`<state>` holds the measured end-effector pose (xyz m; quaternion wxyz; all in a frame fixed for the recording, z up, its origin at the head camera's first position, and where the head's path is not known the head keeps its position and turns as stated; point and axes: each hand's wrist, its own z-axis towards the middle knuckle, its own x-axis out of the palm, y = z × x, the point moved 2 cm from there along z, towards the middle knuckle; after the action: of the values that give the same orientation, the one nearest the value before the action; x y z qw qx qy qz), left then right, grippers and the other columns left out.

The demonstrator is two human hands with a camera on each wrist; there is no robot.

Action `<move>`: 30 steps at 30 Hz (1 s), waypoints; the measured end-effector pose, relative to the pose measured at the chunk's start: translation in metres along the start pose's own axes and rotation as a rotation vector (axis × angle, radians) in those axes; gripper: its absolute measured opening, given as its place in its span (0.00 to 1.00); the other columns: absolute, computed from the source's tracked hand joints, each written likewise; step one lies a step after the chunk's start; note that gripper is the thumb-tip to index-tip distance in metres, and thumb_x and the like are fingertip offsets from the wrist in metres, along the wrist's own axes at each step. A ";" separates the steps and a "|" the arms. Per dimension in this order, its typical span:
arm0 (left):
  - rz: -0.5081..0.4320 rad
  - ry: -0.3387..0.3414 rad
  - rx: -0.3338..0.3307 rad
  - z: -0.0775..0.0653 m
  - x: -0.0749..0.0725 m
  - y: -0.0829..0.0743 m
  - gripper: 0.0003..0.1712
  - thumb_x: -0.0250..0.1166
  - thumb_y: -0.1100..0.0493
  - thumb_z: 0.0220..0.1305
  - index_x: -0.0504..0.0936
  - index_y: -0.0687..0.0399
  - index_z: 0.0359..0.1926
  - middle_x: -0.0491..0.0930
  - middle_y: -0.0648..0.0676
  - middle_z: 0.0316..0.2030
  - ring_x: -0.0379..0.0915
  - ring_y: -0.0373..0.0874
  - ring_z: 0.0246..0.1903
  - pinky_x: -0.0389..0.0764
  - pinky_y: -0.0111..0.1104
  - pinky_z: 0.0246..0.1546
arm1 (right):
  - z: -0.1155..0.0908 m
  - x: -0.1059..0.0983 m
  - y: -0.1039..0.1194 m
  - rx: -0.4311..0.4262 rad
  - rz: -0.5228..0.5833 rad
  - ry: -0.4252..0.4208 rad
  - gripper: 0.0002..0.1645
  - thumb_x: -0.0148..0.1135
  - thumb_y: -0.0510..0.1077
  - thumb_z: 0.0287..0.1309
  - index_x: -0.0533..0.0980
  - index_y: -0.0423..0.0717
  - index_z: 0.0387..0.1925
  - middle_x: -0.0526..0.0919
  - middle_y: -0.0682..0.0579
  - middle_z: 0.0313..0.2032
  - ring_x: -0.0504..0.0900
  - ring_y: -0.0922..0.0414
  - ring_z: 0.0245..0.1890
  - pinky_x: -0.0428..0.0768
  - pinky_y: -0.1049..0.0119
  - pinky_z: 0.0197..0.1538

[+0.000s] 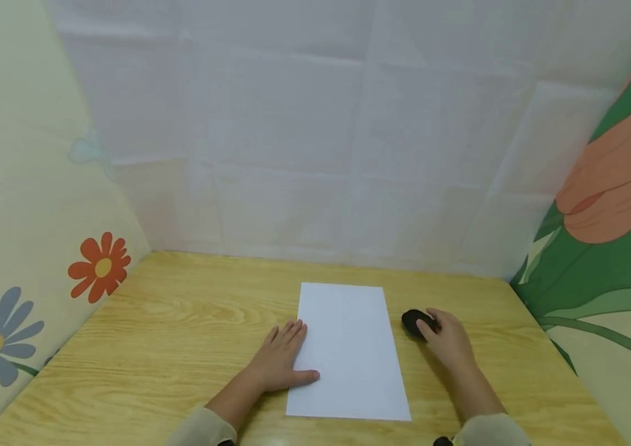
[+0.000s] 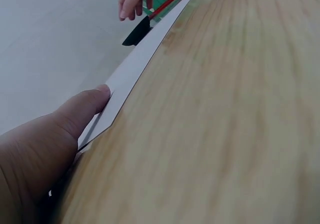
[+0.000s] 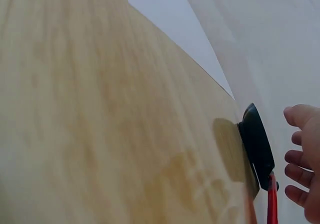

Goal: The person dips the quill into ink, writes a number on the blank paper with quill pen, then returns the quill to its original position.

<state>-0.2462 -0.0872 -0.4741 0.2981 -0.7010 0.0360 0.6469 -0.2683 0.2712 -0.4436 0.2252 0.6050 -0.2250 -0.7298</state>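
A white sheet of paper (image 1: 348,353) lies flat on the wooden table. My left hand (image 1: 280,362) rests on its left edge, fingers spread, thumb stretched onto the lower part. In the left wrist view only the thumb side of the left hand (image 2: 47,139) shows. To the right of the paper lies a black oval object (image 1: 414,323) with a slim red handle-like part (image 3: 272,199). My right hand (image 1: 449,341) is at this object, and overlaps it in the head view. The right wrist view shows a gap between the loosely curved fingers and the black part (image 3: 257,141).
The wooden table (image 1: 192,316) ends at a white cloth backdrop (image 1: 315,136). Printed panels stand on both sides, one with a red flower (image 1: 102,267) at the left, one with green leaves (image 1: 599,266) at the right.
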 end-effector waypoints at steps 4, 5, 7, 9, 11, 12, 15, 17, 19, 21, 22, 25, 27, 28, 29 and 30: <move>0.024 0.004 0.000 0.001 0.000 0.002 0.60 0.58 0.25 0.57 0.54 0.64 0.75 0.52 0.62 0.76 0.44 0.57 0.77 0.44 0.55 0.75 | 0.000 -0.003 -0.007 0.029 0.020 0.003 0.32 0.55 0.50 0.69 0.67 0.32 0.65 0.72 0.30 0.62 0.71 0.35 0.62 0.71 0.42 0.64; 0.029 0.004 -0.001 0.001 0.000 0.002 0.60 0.58 0.25 0.57 0.54 0.64 0.75 0.52 0.62 0.76 0.44 0.57 0.77 0.44 0.55 0.75 | 0.000 -0.004 -0.009 0.037 0.026 0.006 0.32 0.55 0.50 0.69 0.67 0.33 0.65 0.72 0.30 0.62 0.71 0.35 0.62 0.72 0.43 0.64; 0.039 0.004 -0.002 0.001 0.000 0.002 0.60 0.58 0.25 0.57 0.54 0.64 0.74 0.52 0.62 0.76 0.43 0.57 0.77 0.44 0.55 0.75 | 0.000 -0.005 -0.013 0.052 0.038 0.007 0.32 0.56 0.50 0.69 0.67 0.33 0.65 0.71 0.30 0.62 0.71 0.34 0.63 0.72 0.43 0.64; 0.047 0.007 -0.007 0.001 -0.001 0.002 0.60 0.58 0.25 0.57 0.55 0.64 0.74 0.52 0.62 0.76 0.44 0.57 0.77 0.44 0.55 0.75 | 0.000 -0.006 -0.017 0.065 0.038 0.006 0.32 0.57 0.50 0.68 0.68 0.33 0.65 0.71 0.30 0.62 0.71 0.34 0.62 0.72 0.42 0.64; 0.055 0.011 -0.008 0.000 -0.001 0.001 0.60 0.58 0.25 0.57 0.55 0.64 0.74 0.52 0.62 0.76 0.44 0.57 0.77 0.45 0.55 0.75 | -0.001 -0.008 -0.022 0.074 0.035 -0.002 0.31 0.58 0.49 0.67 0.69 0.33 0.64 0.72 0.29 0.61 0.71 0.33 0.62 0.71 0.41 0.64; 0.058 0.011 -0.007 0.000 -0.001 0.001 0.59 0.58 0.25 0.57 0.55 0.64 0.74 0.53 0.62 0.76 0.44 0.57 0.77 0.45 0.55 0.75 | -0.001 -0.008 -0.024 0.079 0.031 -0.004 0.31 0.58 0.49 0.66 0.69 0.33 0.63 0.72 0.28 0.61 0.71 0.33 0.61 0.70 0.40 0.64; 0.067 0.013 -0.001 0.000 0.000 0.000 0.59 0.57 0.25 0.58 0.55 0.64 0.74 0.53 0.62 0.76 0.44 0.57 0.77 0.46 0.54 0.75 | -0.002 -0.010 -0.030 0.101 0.031 -0.009 0.31 0.60 0.49 0.65 0.70 0.33 0.63 0.73 0.28 0.59 0.72 0.33 0.60 0.69 0.39 0.63; 0.068 0.012 0.003 0.000 0.000 0.000 0.59 0.57 0.25 0.58 0.55 0.64 0.74 0.53 0.62 0.76 0.45 0.57 0.76 0.46 0.54 0.75 | -0.002 -0.010 -0.034 0.115 0.043 -0.007 0.32 0.60 0.49 0.65 0.70 0.33 0.63 0.74 0.28 0.59 0.73 0.33 0.59 0.70 0.39 0.62; 0.065 0.011 0.004 0.000 0.000 -0.001 0.59 0.57 0.25 0.58 0.56 0.65 0.74 0.53 0.62 0.76 0.45 0.57 0.76 0.46 0.54 0.75 | -0.003 -0.010 -0.037 0.130 0.050 -0.004 0.32 0.60 0.49 0.64 0.69 0.33 0.63 0.76 0.29 0.57 0.75 0.35 0.57 0.71 0.40 0.61; 0.060 0.013 0.001 0.000 0.000 -0.001 0.59 0.57 0.25 0.58 0.56 0.65 0.74 0.53 0.62 0.76 0.45 0.57 0.76 0.46 0.54 0.75 | -0.003 -0.009 -0.040 0.134 0.048 -0.005 0.32 0.60 0.48 0.64 0.70 0.33 0.63 0.78 0.31 0.55 0.77 0.36 0.54 0.72 0.41 0.59; 0.059 0.012 0.000 0.000 0.000 -0.001 0.59 0.57 0.25 0.58 0.56 0.65 0.74 0.53 0.62 0.76 0.45 0.57 0.76 0.46 0.54 0.75 | -0.003 -0.009 -0.041 0.133 0.048 -0.006 0.31 0.60 0.48 0.63 0.70 0.33 0.63 0.79 0.31 0.54 0.77 0.37 0.53 0.73 0.41 0.59; 0.057 0.014 -0.006 0.001 0.000 -0.001 0.59 0.57 0.25 0.58 0.55 0.64 0.74 0.52 0.62 0.76 0.44 0.56 0.77 0.45 0.54 0.75 | -0.002 -0.008 -0.044 0.132 0.043 -0.008 0.31 0.60 0.48 0.63 0.71 0.34 0.62 0.80 0.32 0.52 0.78 0.38 0.52 0.73 0.41 0.58; 0.057 0.014 -0.006 0.001 0.000 -0.001 0.59 0.57 0.25 0.57 0.55 0.64 0.74 0.52 0.61 0.76 0.44 0.56 0.77 0.45 0.54 0.75 | -0.002 -0.008 -0.045 0.137 0.045 -0.001 0.30 0.60 0.48 0.63 0.71 0.34 0.62 0.80 0.32 0.52 0.77 0.38 0.53 0.72 0.41 0.58; 0.055 0.014 -0.006 0.001 0.001 0.000 0.60 0.57 0.25 0.57 0.55 0.64 0.74 0.52 0.61 0.76 0.44 0.56 0.77 0.45 0.54 0.75 | -0.001 -0.007 -0.045 0.138 0.045 0.002 0.30 0.60 0.48 0.62 0.71 0.34 0.62 0.79 0.32 0.52 0.77 0.38 0.52 0.72 0.41 0.58; 0.053 0.015 -0.005 0.001 0.001 0.000 0.60 0.57 0.25 0.57 0.55 0.64 0.74 0.52 0.61 0.76 0.44 0.56 0.77 0.45 0.54 0.75 | -0.001 -0.007 -0.046 0.139 0.043 0.004 0.30 0.60 0.48 0.62 0.71 0.35 0.61 0.79 0.32 0.52 0.77 0.38 0.52 0.72 0.41 0.58; 0.050 0.014 -0.005 0.001 0.001 0.000 0.60 0.58 0.25 0.57 0.55 0.64 0.74 0.52 0.62 0.76 0.44 0.56 0.77 0.45 0.54 0.75 | -0.001 -0.007 -0.046 0.141 0.043 0.006 0.30 0.60 0.48 0.62 0.71 0.35 0.61 0.79 0.32 0.51 0.78 0.38 0.52 0.73 0.41 0.57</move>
<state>-0.2472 -0.0862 -0.4747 0.2797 -0.7053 0.0538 0.6491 -0.2685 0.3116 -0.4662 0.1985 0.6166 -0.2880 -0.7053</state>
